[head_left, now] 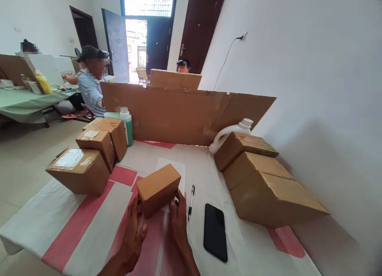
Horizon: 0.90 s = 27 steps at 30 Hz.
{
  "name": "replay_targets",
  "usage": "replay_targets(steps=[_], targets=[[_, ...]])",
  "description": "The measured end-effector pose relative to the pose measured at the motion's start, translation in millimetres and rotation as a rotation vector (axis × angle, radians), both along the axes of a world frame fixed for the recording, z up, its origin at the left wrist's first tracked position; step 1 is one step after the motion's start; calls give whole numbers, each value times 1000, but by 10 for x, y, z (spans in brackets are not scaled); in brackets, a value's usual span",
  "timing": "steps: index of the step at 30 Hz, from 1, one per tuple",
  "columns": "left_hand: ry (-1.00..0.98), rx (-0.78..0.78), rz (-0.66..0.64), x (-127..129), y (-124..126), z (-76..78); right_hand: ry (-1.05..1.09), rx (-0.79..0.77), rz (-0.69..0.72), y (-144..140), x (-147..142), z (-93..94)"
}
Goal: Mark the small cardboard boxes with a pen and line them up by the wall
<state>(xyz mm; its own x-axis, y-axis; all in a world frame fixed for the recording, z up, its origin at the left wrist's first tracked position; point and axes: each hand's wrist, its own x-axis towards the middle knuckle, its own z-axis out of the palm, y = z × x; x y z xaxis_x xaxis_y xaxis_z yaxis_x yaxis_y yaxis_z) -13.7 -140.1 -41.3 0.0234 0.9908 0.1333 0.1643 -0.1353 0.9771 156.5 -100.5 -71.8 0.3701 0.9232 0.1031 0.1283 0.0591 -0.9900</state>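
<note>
Small cardboard box (159, 189) on the red-and-white tablecloth (74, 224), gripped between both hands, left hand (134, 228) fingers curled on its near-left corner, right hand (178, 218) fingers against its right side, pen (191, 201) and black phone (215, 231) just beside.

Bench (89, 224): white covering with broad red stripes. Small box (158, 188): plain brown cardboard. Stacked boxes (86, 164) and cardboard screen (179, 112): the same brown. Phone (215, 232): black. Pen (191, 202): black and white. Bottle (127, 126): green, white cap. Jug (229, 130): white. Wall (313, 69): white.
</note>
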Motion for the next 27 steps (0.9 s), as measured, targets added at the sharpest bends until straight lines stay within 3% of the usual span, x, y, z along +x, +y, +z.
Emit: replay_targets(steps=[3,8,12,17,23,27], targets=[[50,27,21,-153,147,-75,29,-18,48,137,-17,-12],[112,-44,-77,-206,460,-96,-38,-55,66,158,123,77],[146,-39,131,-238,606,-92,-143,-51,53,49,205,95],[174,-116,300,-382,736,-140,23,-79,87,41,153,17],[216,-134,282,-657,826,-196,225,-102,97,94,163,-152],[215,-163,215,-729,724,-210,237,-122,183,-10,99,-138]])
